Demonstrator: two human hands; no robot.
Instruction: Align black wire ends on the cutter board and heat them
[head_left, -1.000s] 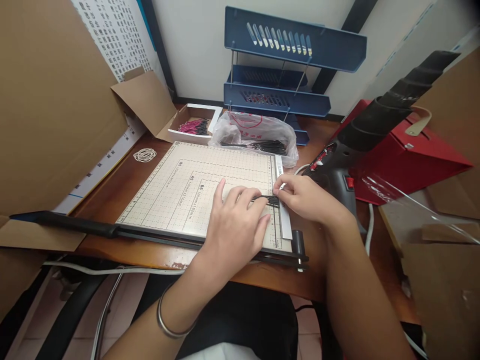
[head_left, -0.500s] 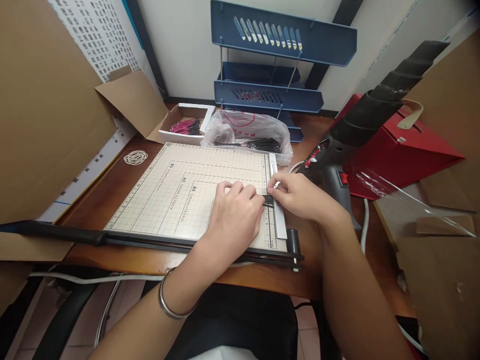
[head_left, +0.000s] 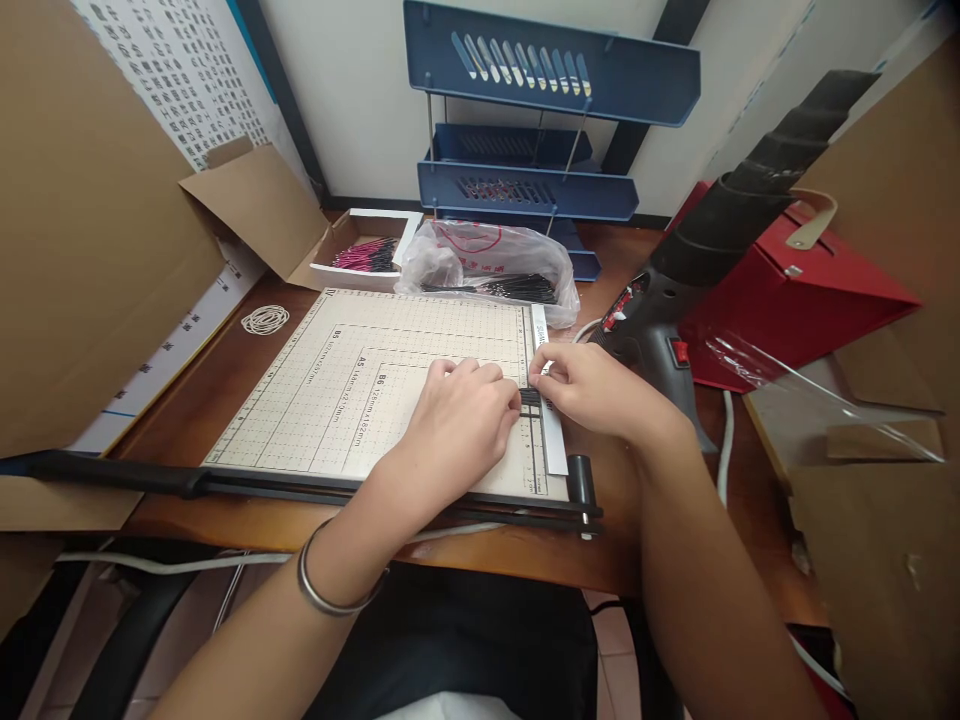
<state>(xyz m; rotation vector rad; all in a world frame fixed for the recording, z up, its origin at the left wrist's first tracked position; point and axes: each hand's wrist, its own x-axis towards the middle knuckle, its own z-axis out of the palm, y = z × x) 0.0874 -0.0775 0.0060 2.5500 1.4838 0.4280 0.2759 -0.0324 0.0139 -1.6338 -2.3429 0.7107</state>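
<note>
A paper cutter (head_left: 300,380) with a gridded cream board lies on the desk, its black blade arm along the near edge. My left hand (head_left: 466,415) rests palm down on the board with fingers curled over a small row of thin black strands (head_left: 529,399); whether they are wires or tubes I cannot tell. The strands' right ends meet the white ruler edge (head_left: 555,445) on the board's right side. At those ends is my right hand (head_left: 604,390), thumb and index finger pinched together just above the ruler edge. The fingertips partly hide what they hold.
Behind the board are a clear plastic bag (head_left: 457,268) of black strands and a box (head_left: 358,276) of pink-and-black ones. A heat gun (head_left: 660,340) stands right, before a red box (head_left: 817,295). White rubber bands (head_left: 265,320) lie left. Blue shelves (head_left: 525,190) rise behind.
The camera view has shifted slightly, so everything sits a little further left. Both hands stay at the black strands, and a bit more of the strands shows between them.
</note>
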